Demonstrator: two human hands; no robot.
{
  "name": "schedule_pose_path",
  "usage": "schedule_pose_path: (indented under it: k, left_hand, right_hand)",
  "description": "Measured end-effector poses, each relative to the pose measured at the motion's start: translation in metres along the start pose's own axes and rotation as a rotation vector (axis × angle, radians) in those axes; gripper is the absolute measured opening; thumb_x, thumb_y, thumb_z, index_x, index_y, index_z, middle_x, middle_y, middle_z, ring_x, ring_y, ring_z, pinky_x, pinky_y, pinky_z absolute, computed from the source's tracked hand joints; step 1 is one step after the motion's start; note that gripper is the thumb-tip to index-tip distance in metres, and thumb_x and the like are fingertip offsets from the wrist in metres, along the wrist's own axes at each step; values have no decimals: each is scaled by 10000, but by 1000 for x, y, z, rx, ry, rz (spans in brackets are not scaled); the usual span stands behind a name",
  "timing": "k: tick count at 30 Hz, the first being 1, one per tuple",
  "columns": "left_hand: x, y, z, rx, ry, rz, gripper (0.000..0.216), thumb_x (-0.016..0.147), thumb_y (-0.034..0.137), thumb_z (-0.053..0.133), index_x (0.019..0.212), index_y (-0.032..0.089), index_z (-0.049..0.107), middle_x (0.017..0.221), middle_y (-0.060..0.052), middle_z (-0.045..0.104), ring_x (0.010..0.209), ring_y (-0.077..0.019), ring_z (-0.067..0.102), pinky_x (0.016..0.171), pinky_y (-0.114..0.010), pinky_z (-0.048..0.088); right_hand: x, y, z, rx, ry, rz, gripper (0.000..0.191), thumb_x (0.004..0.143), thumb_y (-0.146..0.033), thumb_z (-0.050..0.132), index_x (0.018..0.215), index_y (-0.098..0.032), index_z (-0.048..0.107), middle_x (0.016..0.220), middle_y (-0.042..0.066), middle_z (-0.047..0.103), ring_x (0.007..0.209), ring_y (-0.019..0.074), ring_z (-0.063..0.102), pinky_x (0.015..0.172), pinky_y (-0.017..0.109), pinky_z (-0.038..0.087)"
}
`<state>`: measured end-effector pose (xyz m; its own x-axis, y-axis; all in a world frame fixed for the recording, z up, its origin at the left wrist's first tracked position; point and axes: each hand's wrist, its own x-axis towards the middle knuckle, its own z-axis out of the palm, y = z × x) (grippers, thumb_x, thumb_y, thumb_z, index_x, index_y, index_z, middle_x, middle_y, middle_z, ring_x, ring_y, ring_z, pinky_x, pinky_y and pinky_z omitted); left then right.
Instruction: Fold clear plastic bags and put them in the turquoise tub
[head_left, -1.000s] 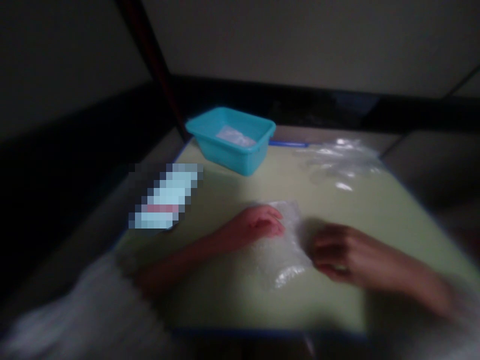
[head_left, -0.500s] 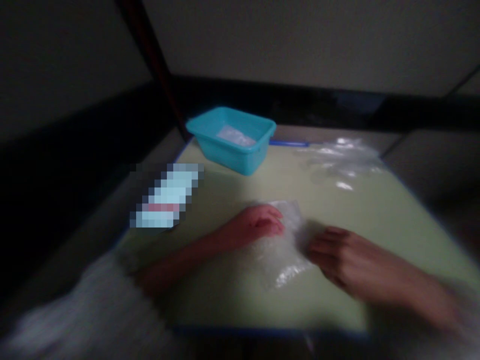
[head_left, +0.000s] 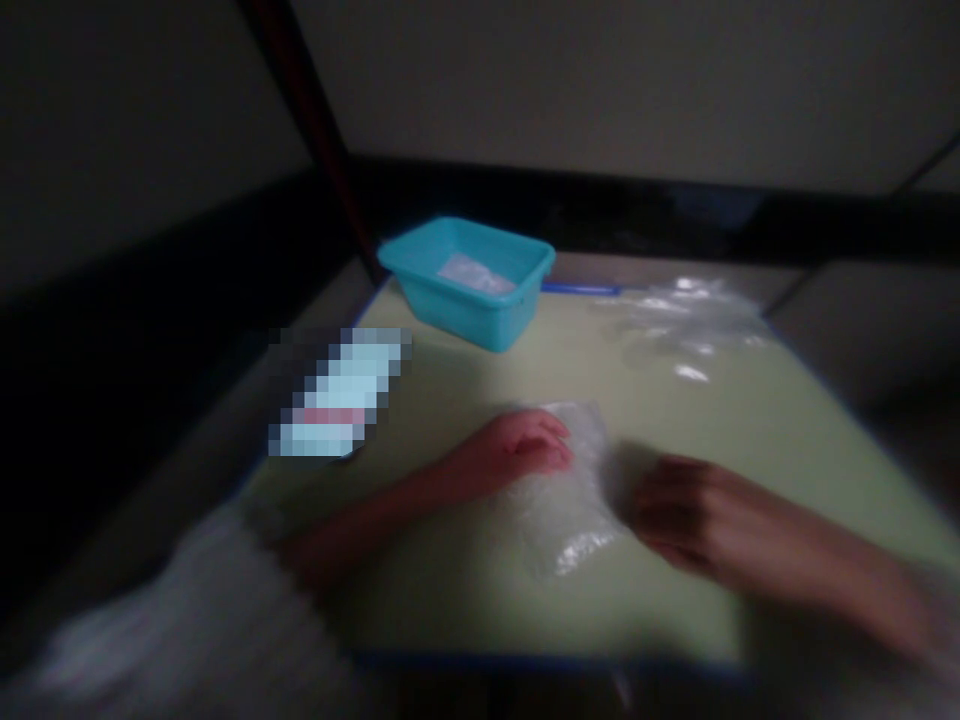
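Note:
A clear plastic bag (head_left: 566,515) lies flat on the pale yellow table, its lower edge shiny. My left hand (head_left: 532,440) rests over the upper part of this bag with its fingers bent against the film. Just right of the bag is my right hand (head_left: 686,510), its fingers curled down and close together. The picture is dim and blurred, and whatever those right fingertips pinch is hidden beneath them.
Toward the back left stands a turquoise basin (head_left: 480,320) with a pale packet (head_left: 476,272) inside. Several clear plastic bags (head_left: 690,315) lie at the back right, near a blue rod (head_left: 581,289). A blurred-out phone-like object (head_left: 345,390) sits at the left table edge.
My right hand has shifted slightly right, away from the bag. My left hand stays on the bag. The whole view has moved a little.

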<state>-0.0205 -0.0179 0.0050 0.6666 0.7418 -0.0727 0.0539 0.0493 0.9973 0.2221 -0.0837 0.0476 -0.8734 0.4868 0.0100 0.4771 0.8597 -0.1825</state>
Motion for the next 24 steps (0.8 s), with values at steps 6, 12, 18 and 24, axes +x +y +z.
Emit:
schedule_pose_path:
  k: [6,12,18,24]
  left_hand:
    - [1,1,-1,-38,1,-31,198,752,242,598,912,125,589,891,-81,694,837,-185,659,759,-305,484]
    - [2,-1,0,-68,3,-40,189,733,248,607,874,123,584,875,-85,694,820,-192,664,755,-310,487]
    - [0,0,0,-49,16,-66,226,739,238,608,925,114,583,892,-93,696,843,-206,663,775,-329,484]
    - [0,0,1,-57,13,-48,188,750,239,611,890,115,598,899,-90,695,842,-193,661,776,-312,481]
  right_hand:
    - [-2,2,-2,60,-9,43,166,875,-133,523,735,-188,595,731,1,622,715,150,534,719,316,376]
    - [-4,3,-2,-3,-2,38,162,891,-156,522,746,-197,581,745,-5,624,720,149,539,727,322,364]
    - [-2,0,8,-192,44,-30,221,893,-105,491,710,-189,581,731,11,608,720,166,530,703,346,353]
    - [0,-2,11,-234,52,-36,211,879,-100,511,699,-183,580,740,16,607,715,171,535,679,354,364]
